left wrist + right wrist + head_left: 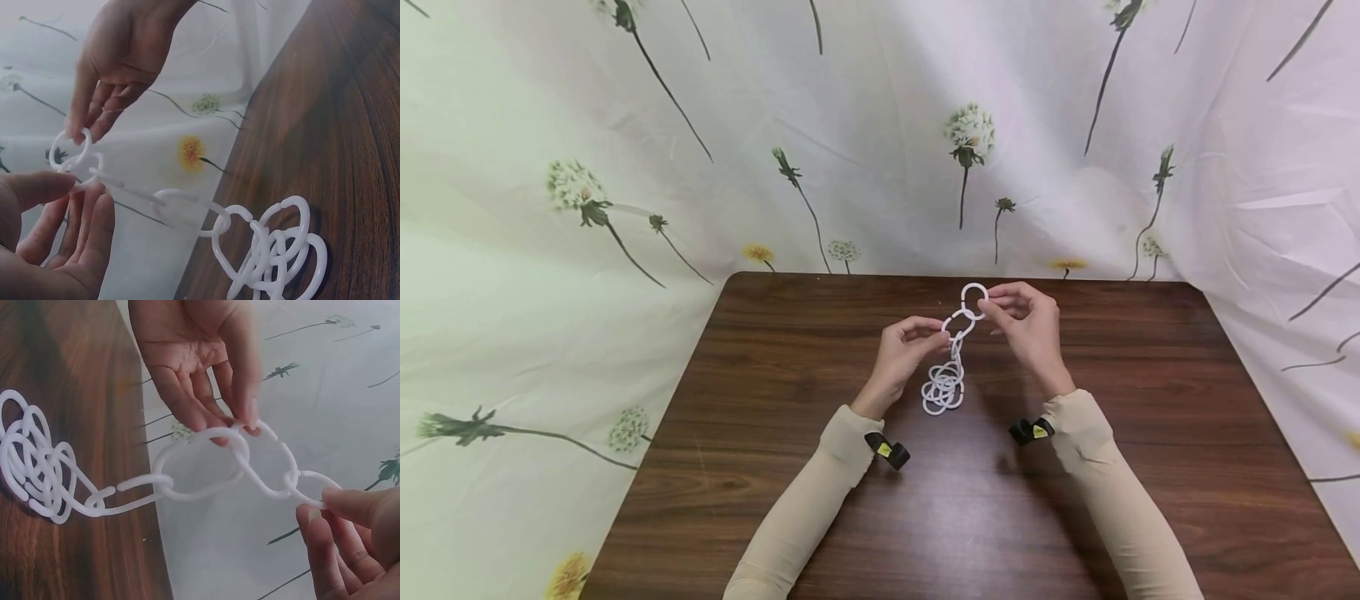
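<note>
A chain of white plastic links runs up from a heap on the wooden table to both hands. In the head view my left hand pinches one link near the upper end of the chain. My right hand pinches the end link, which is hooked through the link in the left hand. The right wrist view shows small gaps in several links, and the end link lies between thumb and fingers. Seen from the left wrist, the heaped links rest on the wood while the upper ones hang raised.
The brown wooden table has a rounded back left corner. Behind it and at both sides hangs a white cloth printed with dandelions. A black strap sits on the left wrist, another strap on the right.
</note>
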{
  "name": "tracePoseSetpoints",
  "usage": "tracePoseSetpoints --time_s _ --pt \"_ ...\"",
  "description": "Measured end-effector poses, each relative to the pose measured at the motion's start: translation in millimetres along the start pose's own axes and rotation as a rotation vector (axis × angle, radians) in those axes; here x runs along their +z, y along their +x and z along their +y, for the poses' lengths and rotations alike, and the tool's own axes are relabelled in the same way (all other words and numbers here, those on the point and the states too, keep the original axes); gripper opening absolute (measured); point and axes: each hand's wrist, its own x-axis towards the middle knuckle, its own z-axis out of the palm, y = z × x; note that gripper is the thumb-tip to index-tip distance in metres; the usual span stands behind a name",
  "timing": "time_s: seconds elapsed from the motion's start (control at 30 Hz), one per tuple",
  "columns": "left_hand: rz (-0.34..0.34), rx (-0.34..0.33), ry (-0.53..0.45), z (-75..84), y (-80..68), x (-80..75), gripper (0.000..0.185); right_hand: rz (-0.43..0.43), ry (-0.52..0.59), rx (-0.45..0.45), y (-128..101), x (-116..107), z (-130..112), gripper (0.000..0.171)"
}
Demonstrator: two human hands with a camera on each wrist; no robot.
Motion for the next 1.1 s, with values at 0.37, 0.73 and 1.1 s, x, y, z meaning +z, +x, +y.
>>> tracePoseSetpoints --time_s 0.37,0.73,1.1 --pt "-0.026 0.003 0.053 -5.2 -2.1 -5.1 0.026 -0.011 -0.035 -0.082 -2 -15 -17 0.024" --pt "-0.084 -0.122 0.311 -16.8 -9.7 -24.5 0.031 0.029 -0.075 -0.112 11 -35 -21 0.024" --pt "-0.112 -0.190 0.757 -33.0 -27.4 -33.4 0.048 0.046 -0.083 -0.061 9 -51 -17 0.025"
